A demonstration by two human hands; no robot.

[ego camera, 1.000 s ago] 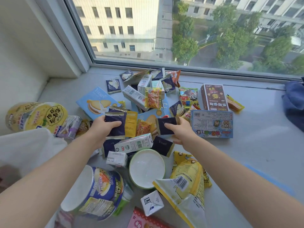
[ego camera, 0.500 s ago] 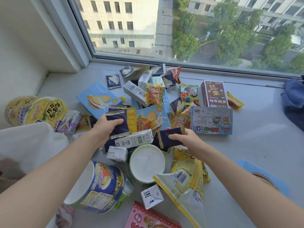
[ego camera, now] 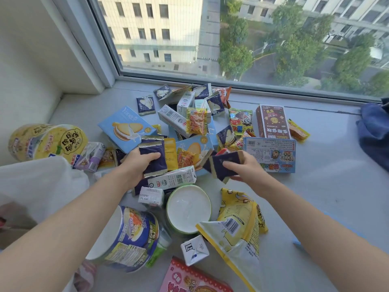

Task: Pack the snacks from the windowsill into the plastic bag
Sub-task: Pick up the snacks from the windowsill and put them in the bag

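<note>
Left hand (ego camera: 136, 165) grips navy foil sachets (ego camera: 152, 157); right hand (ego camera: 244, 167) pinches more. Best tipped together into white plastic bag (ego camera: 42, 186), left.

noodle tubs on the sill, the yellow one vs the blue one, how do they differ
The yellow tub lies at the far left by the wall, beyond the plastic bag. The blue tub lies nearer the camera, close to the bottom edge. The yellow tub shows a printed round end, while the blue tub shows a plain white end. Both are large round tubs lying on their sides on the windowsill.
</note>
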